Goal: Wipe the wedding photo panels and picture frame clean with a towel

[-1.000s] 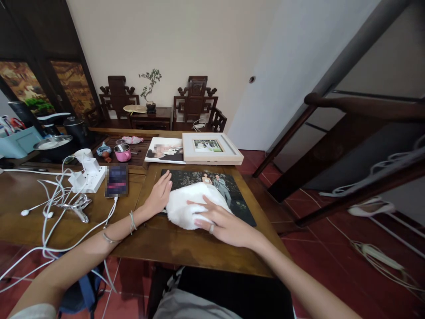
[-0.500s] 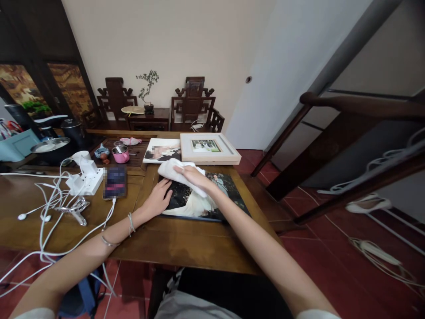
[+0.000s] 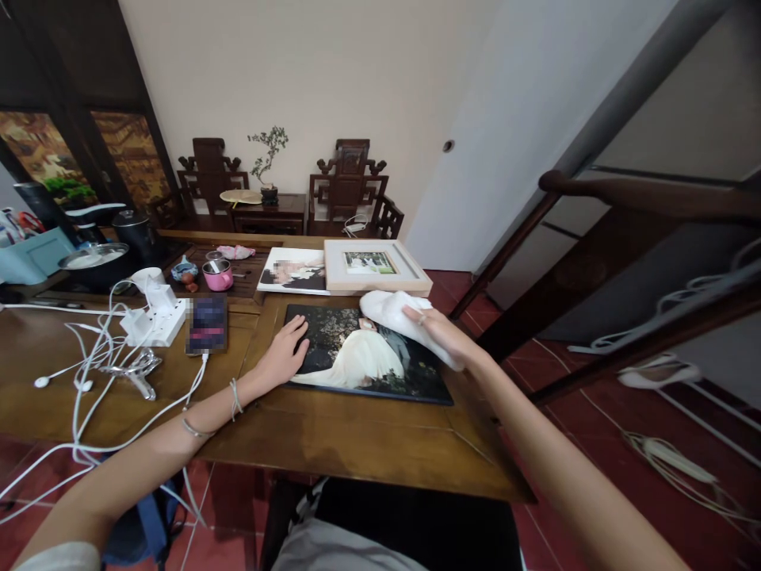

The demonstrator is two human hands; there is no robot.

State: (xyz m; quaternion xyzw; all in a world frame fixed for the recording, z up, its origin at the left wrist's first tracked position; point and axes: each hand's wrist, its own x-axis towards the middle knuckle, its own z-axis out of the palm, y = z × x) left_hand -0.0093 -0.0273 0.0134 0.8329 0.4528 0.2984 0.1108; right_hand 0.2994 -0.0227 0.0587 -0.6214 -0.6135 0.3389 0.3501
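The large photo panel (image 3: 357, 361) lies flat on the brown wooden tabletop (image 3: 345, 440), near the middle and a little to the right. It is a thin rectangle with a dark, glossy surface, and a figure in a wide white dress fills its centre.

The left hand (image 3: 286, 351) rests on the left edge of the panel, flat, with the fingers spread. The right hand (image 3: 443, 335) is at the far right corner of the panel and its fingers are closed over a soft white cloth (image 3: 386, 305). The cloth is crumpled and bulges out to the left of the hand.

Just beyond the cloth stands a light wooden frame (image 3: 338, 266), thick and square-edged, with a small picture under its mat. It is very close to the cloth. An unframed print (image 3: 294, 270) lies beside it on the left.

To the left of the panel lies a phone (image 3: 208, 323); its screen is blurred, so nothing can be read there. Further left are a white power strip (image 3: 155, 317) and loose white cables (image 3: 101, 373) that run over the tabletop edge. A small pink pot (image 3: 218, 275) stands on the far side. On the right, a dark wooden handrail (image 3: 648, 194) runs close to the tabletop.
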